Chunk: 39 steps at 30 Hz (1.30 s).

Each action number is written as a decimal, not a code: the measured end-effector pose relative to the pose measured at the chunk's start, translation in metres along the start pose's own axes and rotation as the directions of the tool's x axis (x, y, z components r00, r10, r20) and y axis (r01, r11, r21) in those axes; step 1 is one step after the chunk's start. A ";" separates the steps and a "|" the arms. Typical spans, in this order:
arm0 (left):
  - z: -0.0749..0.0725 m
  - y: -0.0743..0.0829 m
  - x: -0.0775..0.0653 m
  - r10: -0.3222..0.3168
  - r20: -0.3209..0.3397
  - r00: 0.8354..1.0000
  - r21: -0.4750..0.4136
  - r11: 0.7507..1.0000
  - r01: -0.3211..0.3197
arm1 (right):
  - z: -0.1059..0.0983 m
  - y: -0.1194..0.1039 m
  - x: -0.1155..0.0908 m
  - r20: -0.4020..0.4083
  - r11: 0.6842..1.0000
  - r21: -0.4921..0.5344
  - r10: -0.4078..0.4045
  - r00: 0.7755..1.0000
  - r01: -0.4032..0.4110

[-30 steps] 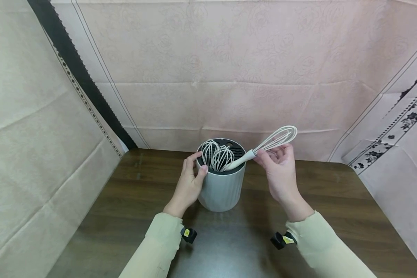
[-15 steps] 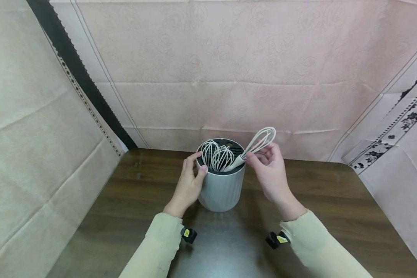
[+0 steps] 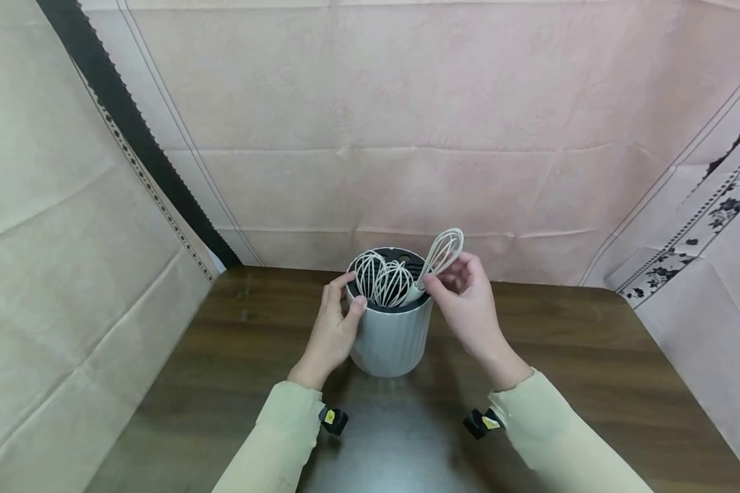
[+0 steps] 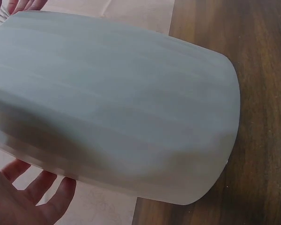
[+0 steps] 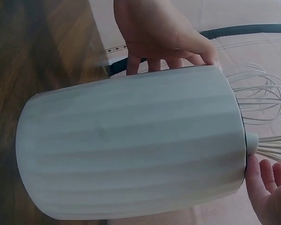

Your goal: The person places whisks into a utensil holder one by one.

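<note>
A grey ribbed utensil holder [image 3: 387, 346] with a black slotted top stands upright on the table. My left hand [image 3: 331, 325] grips its left side at the rim, thumb in front and fingers behind. My right hand [image 3: 471, 315] pinches a white wire whisk [image 3: 442, 255] at the holder's right rim. Most of that whisk's handle is hidden inside; its wire head leans up to the right. In the right wrist view, the whisk's collar [image 5: 252, 143] sits right at the rim beside my fingertips. Two other whisk heads [image 3: 393, 284] poke out of the holder's left half.
The brown wooden table [image 3: 259, 424] stretches around the holder. A pale pink cloth [image 3: 444, 123] hangs behind the table's back edge, with a whitish cloth [image 3: 68, 287] along the left side.
My right hand has moved left and pushed the whisk deeper into the holder. The whisk has tipped from a low slant to steeper. My left hand has kept its hold.
</note>
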<state>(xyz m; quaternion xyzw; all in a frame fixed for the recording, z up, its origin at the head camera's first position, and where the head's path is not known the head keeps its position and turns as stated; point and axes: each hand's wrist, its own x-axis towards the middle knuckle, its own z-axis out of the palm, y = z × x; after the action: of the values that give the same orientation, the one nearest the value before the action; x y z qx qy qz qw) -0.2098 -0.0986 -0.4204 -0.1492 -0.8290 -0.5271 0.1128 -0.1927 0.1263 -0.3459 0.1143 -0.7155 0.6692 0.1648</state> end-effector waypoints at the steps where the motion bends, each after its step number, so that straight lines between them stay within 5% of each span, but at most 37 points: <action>1: 0.000 0.001 0.000 0.000 0.002 1.000 0.001 1.000 0.000 | 0.000 0.000 0.000 -0.002 1.000 0.007 -0.003 1.000 0.003; 7: 0.004 0.002 0.001 0.012 0.006 1.000 -0.006 1.000 -0.012 | -0.002 -0.004 -0.001 -0.012 0.999 0.039 -0.017 1.000 0.018; 19: 0.003 0.000 0.004 0.015 -0.003 1.000 0.011 1.000 -0.015 | 0.003 -0.033 -0.009 0.060 0.986 -0.148 -0.066 0.996 0.075; 28: 0.003 0.001 0.002 0.008 -0.007 1.000 0.005 1.000 -0.008 | -0.001 -0.031 -0.012 0.030 0.990 -0.120 -0.074 0.997 0.078; 32: 0.004 0.001 0.002 0.005 -0.004 1.000 0.001 1.000 -0.005 | -0.009 -0.025 -0.012 0.007 0.985 -0.152 -0.085 0.996 0.085; 39: 0.003 -0.003 0.002 -0.003 -0.004 1.000 0.003 1.000 0.003 | -0.038 0.020 -0.010 0.011 0.951 -0.297 -0.091 0.996 0.091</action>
<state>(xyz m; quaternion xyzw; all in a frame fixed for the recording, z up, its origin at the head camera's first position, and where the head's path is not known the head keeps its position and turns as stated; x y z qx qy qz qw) -0.2130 -0.0966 -0.4231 -0.1468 -0.8297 -0.5265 0.1138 -0.1878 0.1655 -0.3663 0.1203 -0.8016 0.5461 0.2117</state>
